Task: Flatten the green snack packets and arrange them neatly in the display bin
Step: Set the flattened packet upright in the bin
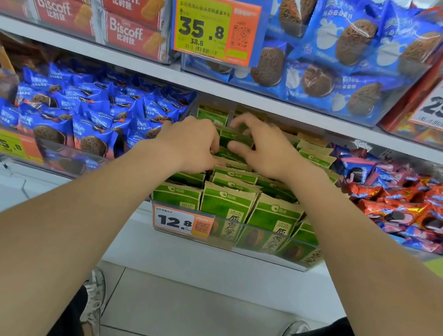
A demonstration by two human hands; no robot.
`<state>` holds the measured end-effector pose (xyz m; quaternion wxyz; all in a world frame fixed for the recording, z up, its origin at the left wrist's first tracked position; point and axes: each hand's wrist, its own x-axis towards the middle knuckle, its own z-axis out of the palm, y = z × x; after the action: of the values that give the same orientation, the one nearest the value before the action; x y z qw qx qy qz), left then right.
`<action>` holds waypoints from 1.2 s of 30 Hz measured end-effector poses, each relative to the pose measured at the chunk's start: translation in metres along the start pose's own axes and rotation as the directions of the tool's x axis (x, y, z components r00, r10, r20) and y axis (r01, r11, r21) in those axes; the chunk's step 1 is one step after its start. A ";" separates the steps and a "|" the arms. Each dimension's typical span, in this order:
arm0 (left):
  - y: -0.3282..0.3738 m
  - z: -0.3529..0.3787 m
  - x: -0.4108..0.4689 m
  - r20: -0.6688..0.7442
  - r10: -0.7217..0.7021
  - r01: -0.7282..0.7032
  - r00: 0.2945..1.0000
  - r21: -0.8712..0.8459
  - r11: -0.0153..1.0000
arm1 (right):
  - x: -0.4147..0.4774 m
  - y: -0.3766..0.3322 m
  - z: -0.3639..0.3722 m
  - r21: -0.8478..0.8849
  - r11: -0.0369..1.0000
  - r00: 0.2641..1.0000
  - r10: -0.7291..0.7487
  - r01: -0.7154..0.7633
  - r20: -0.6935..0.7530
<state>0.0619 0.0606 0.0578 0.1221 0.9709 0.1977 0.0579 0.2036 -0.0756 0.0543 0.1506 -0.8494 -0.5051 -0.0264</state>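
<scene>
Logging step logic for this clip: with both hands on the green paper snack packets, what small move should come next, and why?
Probably press flat the green paper snack packet between the left hand and right hand, then stand it upright. Packets mid-bin lean unevenly, while the front row in the clear plastic display bin already stands straight.

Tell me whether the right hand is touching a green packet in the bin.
Touching. The head view shows the right hand pinching a green packet between its thumb and its curled fingers.

Red Biscoff boxes [127, 12], blue cookie packets [85, 118], orange-red snack packets [412, 208], price tags [214, 25].
</scene>
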 end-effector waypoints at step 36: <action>0.017 0.011 0.030 -0.161 -0.101 0.095 0.982 -0.046 0.994 | -0.055 0.001 -0.027 -0.072 0.976 0.977 0.203 -0.207 -0.062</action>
<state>0.0974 0.0544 0.0534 0.1268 0.9495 0.2533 0.1347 0.1807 -0.1311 0.0691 0.1331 -0.9011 -0.4092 -0.0536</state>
